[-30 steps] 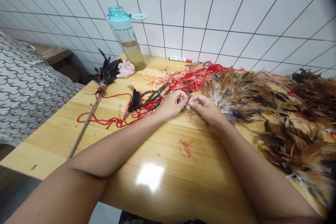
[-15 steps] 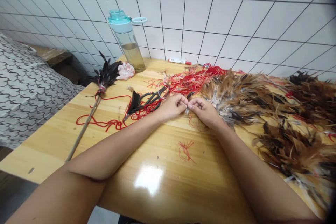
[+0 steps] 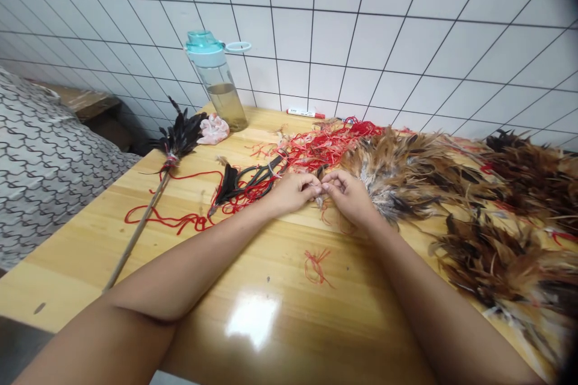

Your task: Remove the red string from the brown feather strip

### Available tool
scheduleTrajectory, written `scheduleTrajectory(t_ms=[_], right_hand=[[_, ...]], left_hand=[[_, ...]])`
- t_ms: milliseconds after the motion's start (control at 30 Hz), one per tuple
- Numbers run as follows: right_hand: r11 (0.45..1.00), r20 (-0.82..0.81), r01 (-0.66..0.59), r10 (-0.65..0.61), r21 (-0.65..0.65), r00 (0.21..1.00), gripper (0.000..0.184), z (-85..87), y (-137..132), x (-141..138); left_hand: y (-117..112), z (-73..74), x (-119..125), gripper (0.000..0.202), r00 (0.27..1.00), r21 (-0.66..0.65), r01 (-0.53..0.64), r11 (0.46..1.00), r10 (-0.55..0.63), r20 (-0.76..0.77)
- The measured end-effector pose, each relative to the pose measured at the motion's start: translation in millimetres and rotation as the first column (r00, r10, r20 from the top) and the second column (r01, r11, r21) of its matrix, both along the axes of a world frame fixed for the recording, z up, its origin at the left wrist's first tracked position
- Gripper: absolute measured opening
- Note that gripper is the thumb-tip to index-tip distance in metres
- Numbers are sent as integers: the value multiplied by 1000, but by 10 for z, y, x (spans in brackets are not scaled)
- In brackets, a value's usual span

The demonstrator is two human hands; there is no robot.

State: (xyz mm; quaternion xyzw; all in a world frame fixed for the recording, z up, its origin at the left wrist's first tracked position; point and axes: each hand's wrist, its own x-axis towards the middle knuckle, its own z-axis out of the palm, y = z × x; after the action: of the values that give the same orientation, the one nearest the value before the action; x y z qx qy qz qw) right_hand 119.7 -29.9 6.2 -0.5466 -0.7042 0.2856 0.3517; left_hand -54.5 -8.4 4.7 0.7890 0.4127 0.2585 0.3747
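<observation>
My left hand (image 3: 293, 191) and my right hand (image 3: 350, 195) meet at the middle of the wooden table (image 3: 253, 277), fingers pinched together on a small tuft of feathers (image 3: 320, 197) at the near end of a brown feather pile (image 3: 406, 171). Thin red thread (image 3: 332, 219) trails below the pinch. Just behind my hands lies a tangle of red string (image 3: 325, 144). What exactly sits between the fingertips is mostly hidden.
A stick with dark feathers tied at its tip (image 3: 156, 192) lies at the left with loose red cord (image 3: 167, 219). Black scissors (image 3: 253, 179), a water bottle (image 3: 219, 81), a pink cloth (image 3: 212, 129) and a marker (image 3: 306, 113) lie further back. More feathers (image 3: 506, 252) cover the right side. A red thread scrap (image 3: 316, 266) lies near me.
My hands stay pinched together on the tuft and have hardly shifted. The view has tilted slightly, so everything sits a little lower in the picture.
</observation>
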Motion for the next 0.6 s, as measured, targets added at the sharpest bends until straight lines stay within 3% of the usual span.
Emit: scheduleTrajectory(t_ms=[100, 300, 433, 600], right_hand=[[998, 2, -14, 14, -54, 1000, 20, -19, 49, 73], [972, 11, -217, 219, -91, 976, 15, -62, 49, 76], [988, 141, -147, 141, 36, 980, 15, -63, 57, 79], [987, 403, -88, 27, 134, 915, 23, 36, 0, 48]], left_hand=[[1, -4, -7, 18, 998, -28, 34, 999, -33, 48], [-16, -23, -16, 10, 997, 64, 53, 997, -56, 49], [-11, -73, -8, 7, 989, 13, 59, 998, -60, 136], [-5, -70, 38, 5, 957, -204, 38, 978, 24, 290]])
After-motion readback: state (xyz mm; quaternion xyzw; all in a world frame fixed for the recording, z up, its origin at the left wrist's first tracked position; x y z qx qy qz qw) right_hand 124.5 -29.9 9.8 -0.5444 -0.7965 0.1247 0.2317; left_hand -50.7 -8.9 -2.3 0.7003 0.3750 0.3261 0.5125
